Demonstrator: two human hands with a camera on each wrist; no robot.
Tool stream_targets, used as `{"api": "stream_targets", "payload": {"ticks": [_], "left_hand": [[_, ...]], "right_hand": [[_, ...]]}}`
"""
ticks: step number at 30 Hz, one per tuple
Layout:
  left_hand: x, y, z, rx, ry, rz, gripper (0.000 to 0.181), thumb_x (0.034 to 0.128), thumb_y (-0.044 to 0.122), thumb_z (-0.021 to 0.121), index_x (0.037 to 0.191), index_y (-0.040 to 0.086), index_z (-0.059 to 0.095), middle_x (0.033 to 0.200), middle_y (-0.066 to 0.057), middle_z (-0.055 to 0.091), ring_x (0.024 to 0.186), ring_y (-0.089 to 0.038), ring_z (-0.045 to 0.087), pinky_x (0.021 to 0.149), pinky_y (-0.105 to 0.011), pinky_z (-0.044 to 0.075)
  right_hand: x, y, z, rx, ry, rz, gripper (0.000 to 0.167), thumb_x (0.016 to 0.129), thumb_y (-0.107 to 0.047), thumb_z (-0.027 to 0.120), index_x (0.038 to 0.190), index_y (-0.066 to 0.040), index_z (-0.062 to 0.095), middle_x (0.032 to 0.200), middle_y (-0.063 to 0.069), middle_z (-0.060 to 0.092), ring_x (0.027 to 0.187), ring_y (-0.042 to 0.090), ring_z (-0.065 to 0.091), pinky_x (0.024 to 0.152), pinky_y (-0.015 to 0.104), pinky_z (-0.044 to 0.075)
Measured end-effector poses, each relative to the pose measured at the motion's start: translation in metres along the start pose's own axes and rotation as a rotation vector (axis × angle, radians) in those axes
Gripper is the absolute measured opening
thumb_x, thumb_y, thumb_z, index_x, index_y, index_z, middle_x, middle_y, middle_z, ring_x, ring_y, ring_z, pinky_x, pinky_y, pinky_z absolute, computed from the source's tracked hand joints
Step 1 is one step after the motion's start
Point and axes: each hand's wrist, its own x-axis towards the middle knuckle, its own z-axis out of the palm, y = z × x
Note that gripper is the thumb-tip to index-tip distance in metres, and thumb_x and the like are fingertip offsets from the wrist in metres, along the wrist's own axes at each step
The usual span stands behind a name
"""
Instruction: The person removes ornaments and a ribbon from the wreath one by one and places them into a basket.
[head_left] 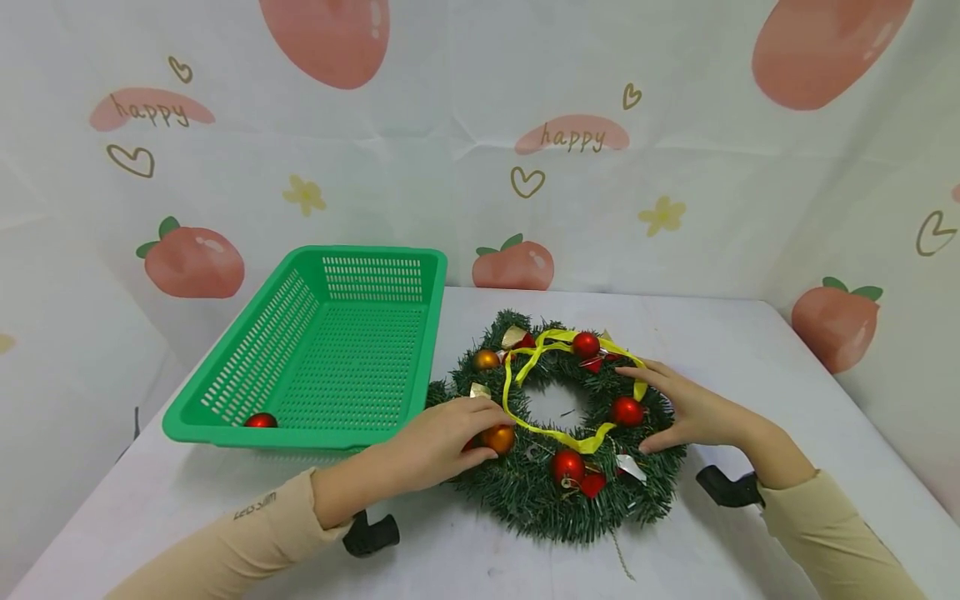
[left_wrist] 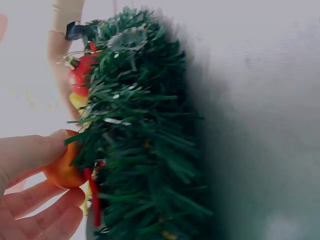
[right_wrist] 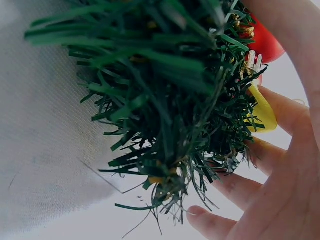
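Note:
A green Christmas wreath lies flat on the table, set with red and orange baubles and a loop of yellow ribbon. My left hand is at its left side, thumb and fingers around an orange bauble against the greenery. On the opposite side, my right hand rests spread at the wreath's outer edge, near a red bauble. Its fingers touch the green tinsel in the right wrist view. Another red bauble sits at the wreath's front.
Left of the wreath stands a green plastic basket with slotted sides. One red bauble lies in its near left corner. A thin gold cord trails from the wreath's front onto the white table. Behind hangs a peach-printed cloth.

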Motion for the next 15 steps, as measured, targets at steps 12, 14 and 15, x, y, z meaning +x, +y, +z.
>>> {"api": "stream_targets", "payload": {"ticks": [12,14,15], "left_hand": [[0.002,0.001,-0.02,0.024,0.078,0.036,0.037,0.0829,0.018,0.071,0.118,0.012,0.062,0.115,-0.002,0.063,0.103,-0.017,0.062,0.084,-0.03,0.054],[0.002,0.002,-0.025,0.03,0.091,0.04,0.037,0.0824,0.018,0.071,0.118,0.012,0.063,0.114,-0.002,0.063,0.103,-0.017,0.062,0.083,-0.029,0.055],[0.002,0.002,-0.027,0.033,0.096,0.04,0.037,0.0823,0.018,0.071,0.118,0.012,0.063,0.115,-0.002,0.063,0.104,-0.017,0.062,0.082,-0.028,0.055]], "right_hand": [[-0.001,-0.002,-0.001,0.006,-0.003,0.007,0.095,0.068,-0.041,0.08,0.143,-0.008,0.033,0.145,0.032,0.022,0.128,0.052,0.029,0.09,0.07,0.038],[-0.001,-0.002,-0.001,0.006,-0.003,0.005,0.095,0.068,-0.041,0.08,0.143,-0.008,0.033,0.145,0.032,0.022,0.128,0.052,0.029,0.09,0.07,0.038],[-0.001,-0.003,-0.001,0.007,-0.003,0.004,0.094,0.068,-0.041,0.08,0.143,-0.008,0.033,0.145,0.032,0.022,0.128,0.052,0.029,0.09,0.07,0.038]]}}
